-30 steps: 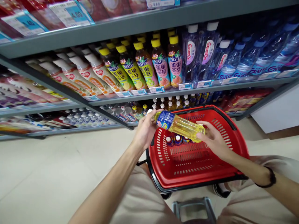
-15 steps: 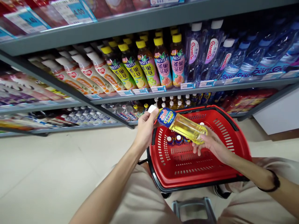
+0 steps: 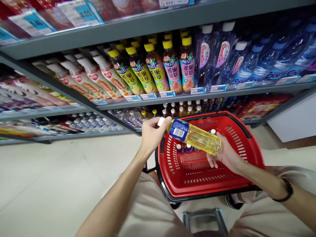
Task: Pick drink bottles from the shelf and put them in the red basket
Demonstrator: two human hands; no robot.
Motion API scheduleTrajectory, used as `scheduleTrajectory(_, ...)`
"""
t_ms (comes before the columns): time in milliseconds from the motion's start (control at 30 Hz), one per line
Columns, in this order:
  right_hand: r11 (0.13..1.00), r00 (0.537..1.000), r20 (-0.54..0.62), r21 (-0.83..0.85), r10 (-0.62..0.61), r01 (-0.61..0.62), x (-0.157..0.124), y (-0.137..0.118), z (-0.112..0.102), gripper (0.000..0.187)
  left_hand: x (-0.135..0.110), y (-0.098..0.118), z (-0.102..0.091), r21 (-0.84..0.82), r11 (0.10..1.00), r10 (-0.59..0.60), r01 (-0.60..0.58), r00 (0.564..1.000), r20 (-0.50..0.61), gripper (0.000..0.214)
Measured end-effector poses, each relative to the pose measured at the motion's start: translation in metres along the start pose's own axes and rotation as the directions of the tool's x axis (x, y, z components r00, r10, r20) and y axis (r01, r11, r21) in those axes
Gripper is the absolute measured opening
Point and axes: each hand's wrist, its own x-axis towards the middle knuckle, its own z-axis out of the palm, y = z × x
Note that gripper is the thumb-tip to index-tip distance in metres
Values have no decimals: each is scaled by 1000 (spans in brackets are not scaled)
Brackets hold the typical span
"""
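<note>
A clear plastic drink bottle [image 3: 202, 137] of yellow liquid, with a white cap and a blue label, lies tilted in the air above the red shopping basket [image 3: 207, 191]. My left hand [image 3: 153, 133] is closed round its neck, just below the cap. At the base end, my right hand [image 3: 228, 153] cradles the bottle with loosely curled fingers underneath. The label's barcode side faces me. Inside the basket, several small bottles with white caps [image 3: 188, 147] stand near the far wall, partly covered by the held bottle.
Ahead runs a grey shelf [image 3: 148, 101] stocked with iced tea bottles [image 3: 151, 67], white-capped milky drinks [image 3: 98, 77] and water bottles [image 3: 251, 65]. More bottles fill the low shelf behind the basket. A grey frame [image 3: 204, 214] stands between my legs on the pale floor [image 3: 61, 177].
The bottle has rolled about its length, so the barcode side now shows instead of the brand front. Its base and my right hand have shifted slightly right.
</note>
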Motion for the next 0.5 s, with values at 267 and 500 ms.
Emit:
scheduleTrajectory(267, 973, 967, -115, -56, -228, 223, 2, -4, 1, 49, -2, -1, 0, 174, 984, 50, -45, 998, -27, 61)
scheduleTrajectory(500, 964, 971, -15, -122, -240, 236, -4, -8, -2, 53, 2, -2, -5, 130, 991, -23, 32, 997, -69, 59)
